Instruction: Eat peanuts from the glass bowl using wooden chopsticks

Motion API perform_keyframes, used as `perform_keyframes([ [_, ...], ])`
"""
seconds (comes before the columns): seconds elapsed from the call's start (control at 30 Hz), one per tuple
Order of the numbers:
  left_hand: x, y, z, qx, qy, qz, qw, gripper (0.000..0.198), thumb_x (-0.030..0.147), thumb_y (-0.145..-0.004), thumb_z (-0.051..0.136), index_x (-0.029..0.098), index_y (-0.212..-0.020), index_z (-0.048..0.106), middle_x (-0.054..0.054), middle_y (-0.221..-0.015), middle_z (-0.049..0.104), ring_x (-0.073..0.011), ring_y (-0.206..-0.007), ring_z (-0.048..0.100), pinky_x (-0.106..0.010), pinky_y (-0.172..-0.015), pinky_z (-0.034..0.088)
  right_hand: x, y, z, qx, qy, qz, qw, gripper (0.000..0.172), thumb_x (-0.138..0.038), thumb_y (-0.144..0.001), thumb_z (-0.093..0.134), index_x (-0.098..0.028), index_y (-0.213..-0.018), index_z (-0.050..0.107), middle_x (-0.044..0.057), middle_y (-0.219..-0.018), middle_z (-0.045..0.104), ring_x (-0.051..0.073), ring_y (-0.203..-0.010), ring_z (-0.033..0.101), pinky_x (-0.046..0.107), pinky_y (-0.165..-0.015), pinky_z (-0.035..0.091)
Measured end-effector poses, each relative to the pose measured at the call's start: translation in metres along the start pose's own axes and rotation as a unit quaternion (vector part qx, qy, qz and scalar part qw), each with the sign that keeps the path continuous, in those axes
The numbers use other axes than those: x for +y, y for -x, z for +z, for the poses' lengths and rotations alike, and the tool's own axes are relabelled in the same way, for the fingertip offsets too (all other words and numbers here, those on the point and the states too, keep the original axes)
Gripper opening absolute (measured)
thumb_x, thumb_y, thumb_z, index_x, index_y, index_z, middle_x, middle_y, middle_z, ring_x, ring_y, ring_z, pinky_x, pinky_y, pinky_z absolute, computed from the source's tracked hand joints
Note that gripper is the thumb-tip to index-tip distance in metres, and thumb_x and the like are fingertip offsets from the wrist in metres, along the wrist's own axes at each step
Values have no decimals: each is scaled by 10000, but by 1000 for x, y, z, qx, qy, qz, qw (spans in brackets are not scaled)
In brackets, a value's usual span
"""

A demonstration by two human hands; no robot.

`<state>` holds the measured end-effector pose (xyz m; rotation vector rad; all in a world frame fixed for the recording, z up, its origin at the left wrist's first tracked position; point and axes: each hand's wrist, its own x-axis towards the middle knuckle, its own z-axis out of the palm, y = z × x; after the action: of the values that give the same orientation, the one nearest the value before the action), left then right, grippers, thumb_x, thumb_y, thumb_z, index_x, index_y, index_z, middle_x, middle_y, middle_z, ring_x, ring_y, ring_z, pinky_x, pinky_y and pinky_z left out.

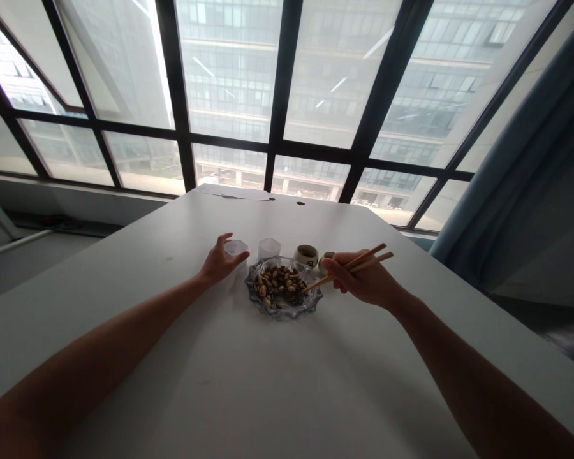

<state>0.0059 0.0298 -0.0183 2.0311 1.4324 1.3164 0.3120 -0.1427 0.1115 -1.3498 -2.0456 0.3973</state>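
Note:
A pair of wooden chopsticks is in my right hand, its fingers closed round them. Their tips reach down among the nuts and striped seeds in a scalloped clear glass bowl. My left hand curls round a small clear plastic cup, thumb at the near side, left of the bowl. Behind the bowl stands a second clear plastic cup. To its right sits a small beige cup with dark markings. Another beige cup is partly hidden by my right hand.
The white table stretches toward large dark-framed windows. Papers lie at its far edge, near two dark round spots on the tabletop. A blue-grey curtain hangs at the right.

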Motion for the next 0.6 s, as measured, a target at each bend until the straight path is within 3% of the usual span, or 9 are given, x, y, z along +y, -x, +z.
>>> perform_keyframes([
  [0.17,-1,0,0,-10,-13,-7,1000,862,674,-705,724,185,-1358,446,-149,-1109,702,-286,-944,692,-459,-872,544,-1,1,-2,12,-32,6,999,607,-723,-883,495,-181,-654,641,35,-483,626,129,-389,558,231,-382,428],
  [0.4,0,0,0,-38,-32,-20,999,896,650,-655,773,190,-1347,438,-120,-1013,721,-300,-926,698,-457,-839,552,2,-6,-6,179,-157,94,967,623,-773,-773,605,-175,-600,630,44,-414,604,134,-306,531,230,-308,421],
  [0.6,5,2,-2,-56,-29,-19,998,806,561,-660,783,177,-1299,477,-106,-995,720,-286,-909,702,-428,-818,560,6,-11,-9,225,-224,114,941,600,-744,-772,637,-167,-607,634,58,-435,615,146,-321,545,245,-303,438],
])
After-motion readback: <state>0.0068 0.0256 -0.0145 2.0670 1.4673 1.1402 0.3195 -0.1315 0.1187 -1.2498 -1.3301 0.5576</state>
